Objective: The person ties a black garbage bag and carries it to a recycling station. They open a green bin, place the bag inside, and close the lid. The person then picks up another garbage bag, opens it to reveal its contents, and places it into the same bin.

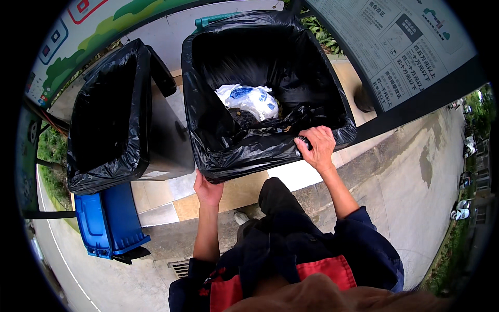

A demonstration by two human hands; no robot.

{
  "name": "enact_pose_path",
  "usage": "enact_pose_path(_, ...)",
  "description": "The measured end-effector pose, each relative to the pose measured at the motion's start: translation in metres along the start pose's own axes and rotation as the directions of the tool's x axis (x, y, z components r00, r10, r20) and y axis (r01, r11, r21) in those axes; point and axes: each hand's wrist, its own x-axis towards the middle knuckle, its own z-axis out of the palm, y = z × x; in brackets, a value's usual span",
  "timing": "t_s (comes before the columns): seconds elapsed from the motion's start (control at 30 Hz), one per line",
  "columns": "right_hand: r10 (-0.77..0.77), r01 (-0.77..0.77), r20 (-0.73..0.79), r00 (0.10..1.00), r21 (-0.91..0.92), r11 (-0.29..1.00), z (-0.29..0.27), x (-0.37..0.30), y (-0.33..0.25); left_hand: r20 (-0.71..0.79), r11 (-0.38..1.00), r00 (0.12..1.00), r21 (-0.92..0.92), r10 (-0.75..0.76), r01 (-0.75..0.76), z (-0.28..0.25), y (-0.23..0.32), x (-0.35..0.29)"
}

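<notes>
A large trash bin with a black plastic liner (260, 165) stands in front of me, its liner folded over the rim. Inside lies a white and blue plastic bag (253, 100) beside dark, crumpled refuse. My right hand (318, 146) is closed over the near rim, right of centre, with a bunched bit of liner under its thumb and fingers. My left hand (209, 191) is palm up against the underside of the near left corner. Its thumb shows outside the liner, while the overhang hides the other fingers.
A second black-lined bin (136, 156) stands to the left, with a blue lidded bin (112, 223) nearer to me. Printed boards (384, 52) on dark frames flank the bins. The tiled platform (228, 195) ends in a kerb by my feet; a drain grate (180, 269) lies below.
</notes>
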Motion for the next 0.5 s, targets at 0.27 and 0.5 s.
enact_pose_path(0.27, 0.005, -0.005, 0.003, 1.0, 0.055, 0.998, 0.034, 0.059, 0.025, -0.116, 0.991, 0.992, 0.135, 0.041, -0.025, 0.014, 0.02, 0.044)
enact_pose_path(0.5, 0.125, -0.218, 0.262, 0.957, 0.366, 0.905, 0.009, 0.074, 0.034, -0.323, 0.974, 0.946, 0.221, 0.03, 0.044, 0.043, 0.022, 0.036)
